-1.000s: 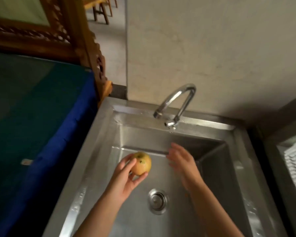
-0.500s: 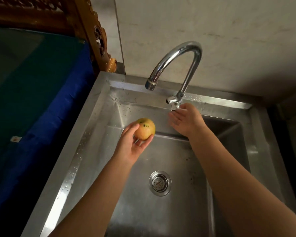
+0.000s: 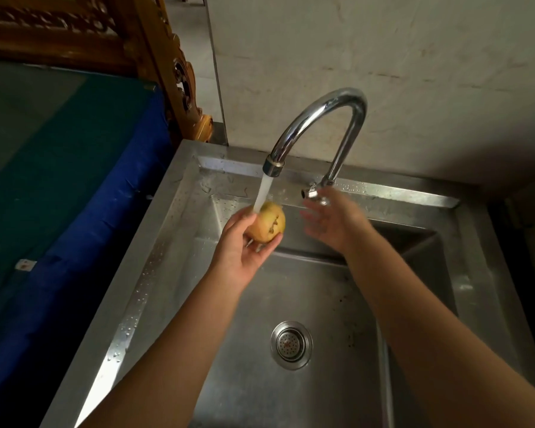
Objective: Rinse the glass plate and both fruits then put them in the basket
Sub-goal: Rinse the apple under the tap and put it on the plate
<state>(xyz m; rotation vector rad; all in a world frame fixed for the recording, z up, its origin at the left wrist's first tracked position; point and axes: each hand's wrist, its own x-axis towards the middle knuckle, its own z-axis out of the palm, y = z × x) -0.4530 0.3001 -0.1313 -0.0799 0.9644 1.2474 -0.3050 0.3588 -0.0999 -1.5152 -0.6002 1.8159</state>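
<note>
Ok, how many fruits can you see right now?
1: a yellowish fruit held in the left hand under the running tap. A second one may be out of view.

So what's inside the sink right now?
The sink holds only a drain strainer in its floor and water drops on its walls. The left hand holds a fruit above it. The arms cover parts of the floor.
</note>
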